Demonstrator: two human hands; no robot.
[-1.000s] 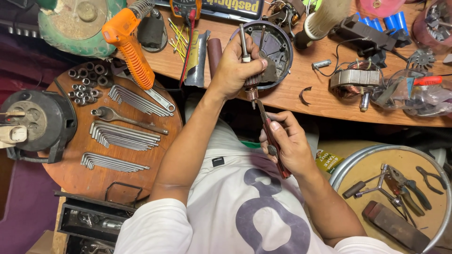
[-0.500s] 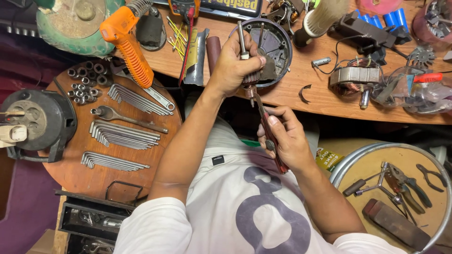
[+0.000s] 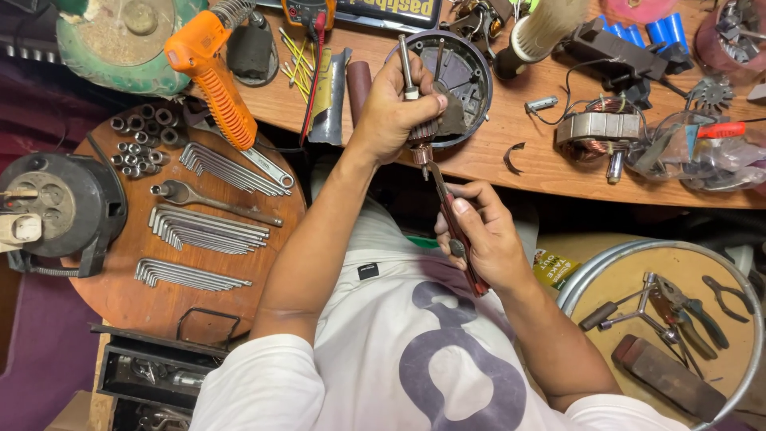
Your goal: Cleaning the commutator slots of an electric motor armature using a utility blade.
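My left hand (image 3: 391,104) grips grey steel-shafted motor rotor (image 3: 415,120), upper centre of frame, above wooden tabletop (image 3: 495,152) edge. My right hand (image 3: 479,239) fingers closed around red-handled pliers (image 3: 455,231), tips at rotor's lower end. Risk: pliers slip under twisting force, gouging shaft or pinching my left fingers.

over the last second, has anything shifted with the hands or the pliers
Hardly anything. The left hand keeps its grip on the motor rotor at the bench edge, and the right hand keeps the red-handled pliers with the tips up at the rotor's lower shaft end. The round housing and the wrenches lie as before.
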